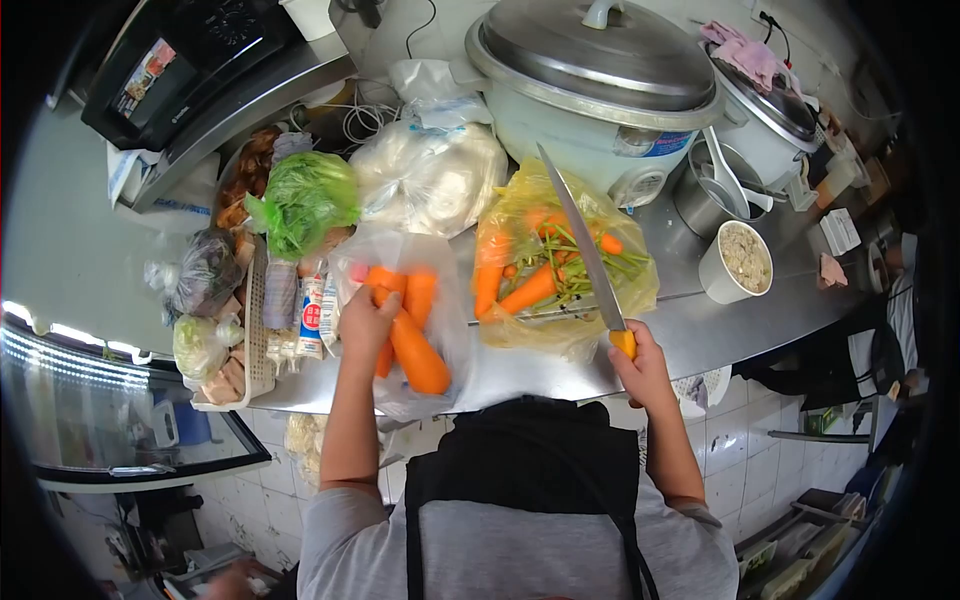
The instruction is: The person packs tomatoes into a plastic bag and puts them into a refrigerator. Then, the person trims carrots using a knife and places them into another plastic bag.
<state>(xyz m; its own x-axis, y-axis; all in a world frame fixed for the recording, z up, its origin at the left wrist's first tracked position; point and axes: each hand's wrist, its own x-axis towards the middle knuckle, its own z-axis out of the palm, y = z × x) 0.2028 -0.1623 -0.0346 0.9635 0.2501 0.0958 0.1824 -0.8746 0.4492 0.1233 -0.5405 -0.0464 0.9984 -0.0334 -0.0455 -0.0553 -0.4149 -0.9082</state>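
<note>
My left hand (367, 320) is closed on the narrow end of a peeled carrot (418, 358), over a clear plastic bag (452, 300) with other peeled carrots (421, 296) in it. The carrot's thick end points down and right, toward the counter's front edge. In my right hand (645, 365) is the yellow handle of a long kitchen knife (585, 240), its blade pointing up and away from me. Beneath the blade lies an open yellow plastic bag (625, 285) containing unpeeled carrots (530, 292), green stem pieces and carrot tops.
Behind the bags stand a large rice cooker (560, 130) and a knotted white bag (430, 175). At left is a basket (258, 345) with bagged lettuce (310, 200). A paper cup of rice (738, 262) and a metal pot (692, 195) stand at right on the steel counter (520, 375).
</note>
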